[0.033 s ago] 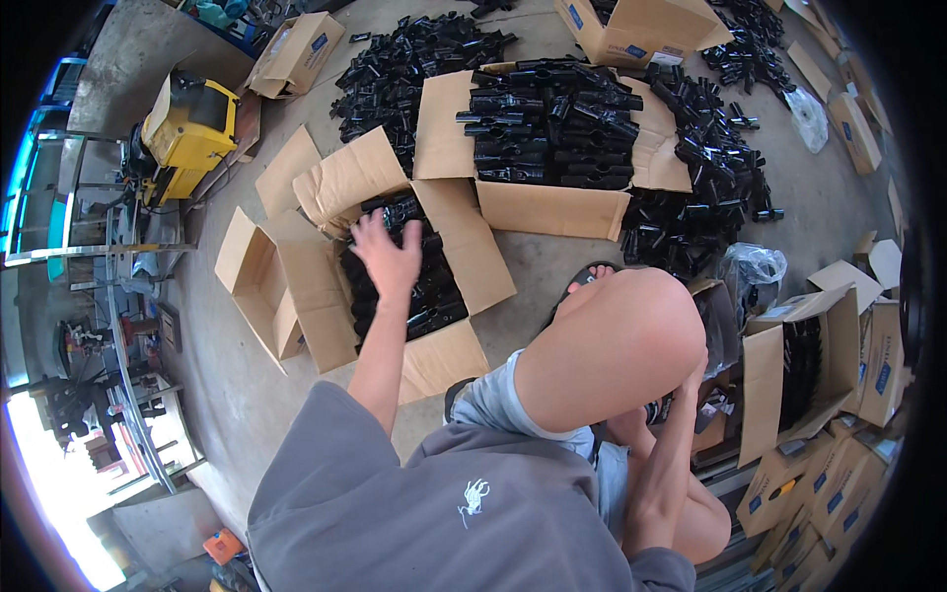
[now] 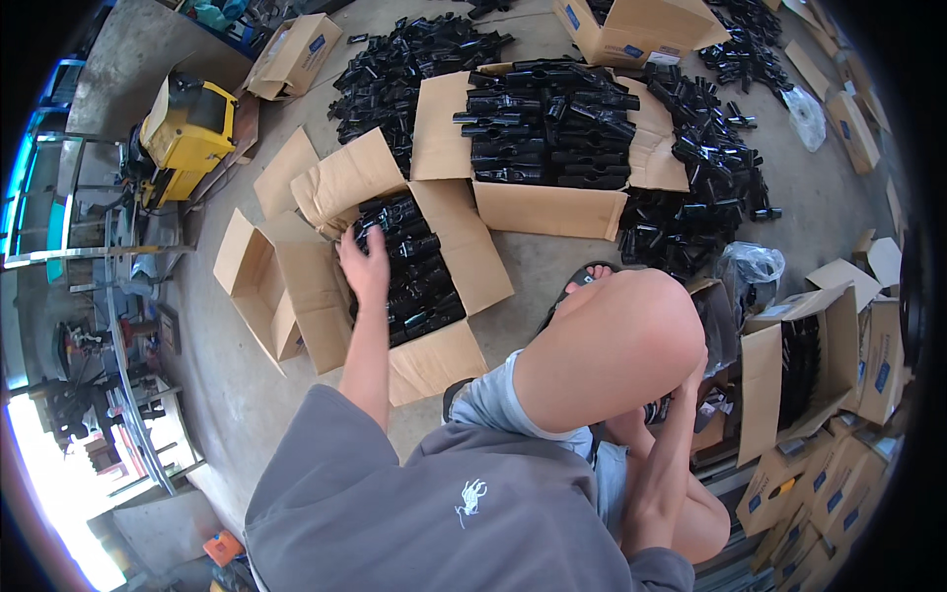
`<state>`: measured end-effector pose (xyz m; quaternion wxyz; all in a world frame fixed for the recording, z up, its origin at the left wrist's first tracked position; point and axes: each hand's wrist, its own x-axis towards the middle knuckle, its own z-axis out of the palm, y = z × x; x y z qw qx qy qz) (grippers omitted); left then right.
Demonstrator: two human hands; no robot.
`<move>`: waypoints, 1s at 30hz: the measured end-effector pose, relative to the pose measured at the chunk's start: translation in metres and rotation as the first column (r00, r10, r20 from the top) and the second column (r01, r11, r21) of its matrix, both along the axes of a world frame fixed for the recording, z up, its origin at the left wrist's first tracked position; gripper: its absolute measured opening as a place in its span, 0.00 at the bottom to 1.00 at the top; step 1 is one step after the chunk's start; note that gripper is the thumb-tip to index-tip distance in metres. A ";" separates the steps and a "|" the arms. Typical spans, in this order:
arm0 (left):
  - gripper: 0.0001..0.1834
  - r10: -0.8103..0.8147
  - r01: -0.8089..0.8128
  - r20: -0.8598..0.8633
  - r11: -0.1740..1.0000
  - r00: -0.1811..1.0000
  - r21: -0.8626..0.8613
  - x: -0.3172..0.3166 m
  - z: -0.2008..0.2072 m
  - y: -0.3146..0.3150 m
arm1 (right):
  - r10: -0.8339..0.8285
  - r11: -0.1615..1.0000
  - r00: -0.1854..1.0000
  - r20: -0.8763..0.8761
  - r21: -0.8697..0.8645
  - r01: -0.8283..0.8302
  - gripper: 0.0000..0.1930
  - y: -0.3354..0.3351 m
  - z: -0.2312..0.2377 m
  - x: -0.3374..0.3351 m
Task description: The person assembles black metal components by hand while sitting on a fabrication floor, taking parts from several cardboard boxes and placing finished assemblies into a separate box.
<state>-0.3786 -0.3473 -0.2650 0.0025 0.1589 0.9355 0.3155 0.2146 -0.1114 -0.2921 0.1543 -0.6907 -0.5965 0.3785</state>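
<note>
Yellow machine, metal rack, clear plastic bag

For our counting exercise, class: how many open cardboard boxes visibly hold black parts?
4: near box, below the left hand; centre box; far box, cut by the top edge; right box, right of the knee. More may be hidden.

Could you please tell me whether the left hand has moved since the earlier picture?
Yes: the left hand has shifted leftward and slightly toward the person, judged against the open carton beneath it.
</note>
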 end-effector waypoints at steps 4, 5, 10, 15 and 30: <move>0.41 -0.113 -0.224 0.632 0.875 0.767 0.429 0.006 -0.014 -0.056 | -0.018 1.000 1.000 -0.014 -0.008 0.018 0.18 0.002 0.000 -0.004; 0.39 -0.143 -0.302 0.691 0.824 0.708 0.479 0.014 -0.016 -0.059 | -0.017 1.000 1.000 -0.015 -0.010 0.017 0.18 0.003 0.002 -0.006; 0.44 -0.194 -0.388 0.746 0.756 0.637 0.528 0.044 -0.015 -0.033 | 0.371 0.850 0.928 0.028 -0.413 -0.327 0.22 -0.023 0.010 -0.028; 0.44 -0.301 -0.536 0.796 0.609 0.525 0.584 0.024 -0.013 -0.047 | 0.481 0.783 0.876 -0.021 -0.439 -0.440 0.22 -0.067 -0.003 -0.086; 0.43 0.073 -0.414 0.638 0.815 0.766 0.404 0.068 -0.005 -0.046 | 0.491 0.789 0.871 -0.002 -0.424 -0.446 0.21 -0.066 -0.005 -0.099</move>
